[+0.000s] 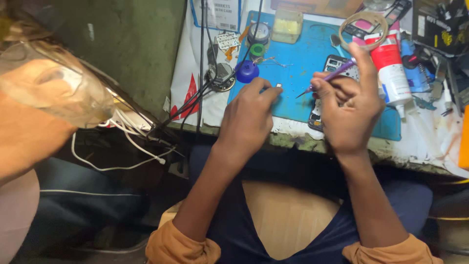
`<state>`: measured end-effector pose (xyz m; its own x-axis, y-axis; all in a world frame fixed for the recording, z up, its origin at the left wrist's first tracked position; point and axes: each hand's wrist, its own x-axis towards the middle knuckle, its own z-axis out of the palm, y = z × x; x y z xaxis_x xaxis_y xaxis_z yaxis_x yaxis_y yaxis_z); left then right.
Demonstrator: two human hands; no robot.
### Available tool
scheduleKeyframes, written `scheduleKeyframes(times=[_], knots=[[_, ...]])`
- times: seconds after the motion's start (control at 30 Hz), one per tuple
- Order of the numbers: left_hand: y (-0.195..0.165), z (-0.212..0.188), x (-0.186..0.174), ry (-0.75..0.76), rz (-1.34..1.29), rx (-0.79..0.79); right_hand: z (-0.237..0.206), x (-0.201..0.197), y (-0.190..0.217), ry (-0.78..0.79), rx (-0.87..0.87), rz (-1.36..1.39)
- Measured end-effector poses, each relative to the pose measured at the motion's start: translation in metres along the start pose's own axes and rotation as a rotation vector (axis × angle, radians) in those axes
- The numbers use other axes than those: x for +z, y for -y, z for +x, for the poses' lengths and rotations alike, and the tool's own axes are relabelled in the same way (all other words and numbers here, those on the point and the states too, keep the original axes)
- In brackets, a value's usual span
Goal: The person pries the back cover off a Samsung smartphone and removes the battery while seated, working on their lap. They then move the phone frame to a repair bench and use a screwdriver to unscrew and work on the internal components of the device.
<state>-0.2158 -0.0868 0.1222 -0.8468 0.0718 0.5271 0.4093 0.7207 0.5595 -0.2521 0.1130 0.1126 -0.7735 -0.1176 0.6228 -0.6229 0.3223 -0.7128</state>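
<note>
My left hand (249,112) pinches a tiny silver part (279,86) between thumb and fingertips over the blue work mat (298,63). A purple pointed tool (330,78) is held in my right hand (347,105), its tip aimed left toward the small part, a short gap between them. An opened phone (334,66) lies on the mat, mostly hidden under my right hand.
A white glue bottle (391,68) lies at the right, a tape ring (364,29) above it. A blue cap (247,72), green spool (257,50), small tub (287,24) and black cables (202,58) sit at left. Another person's arm (29,132) is at far left.
</note>
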Motion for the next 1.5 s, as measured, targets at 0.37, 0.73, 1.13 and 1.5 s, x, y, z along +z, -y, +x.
scheduleKeyframes(times=[0.37, 0.73, 1.13, 1.5], knots=[[0.007, -0.005, 0.019, -0.165, -0.073, -0.026, 0.001, 0.015, -0.005, 0.028, -0.054, -0.124], [0.012, -0.009, 0.016, -0.201, -0.070, -0.026, -0.003, 0.023, -0.006, 0.035, -0.067, -0.124], [0.010, -0.008, 0.014, -0.210, -0.060, -0.026, -0.008, 0.006, -0.010, 0.013, 0.034, 0.055], [-0.007, -0.010, 0.025, -0.039, -0.123, 0.329, -0.047, -0.055, -0.009, -0.105, 0.134, 0.029]])
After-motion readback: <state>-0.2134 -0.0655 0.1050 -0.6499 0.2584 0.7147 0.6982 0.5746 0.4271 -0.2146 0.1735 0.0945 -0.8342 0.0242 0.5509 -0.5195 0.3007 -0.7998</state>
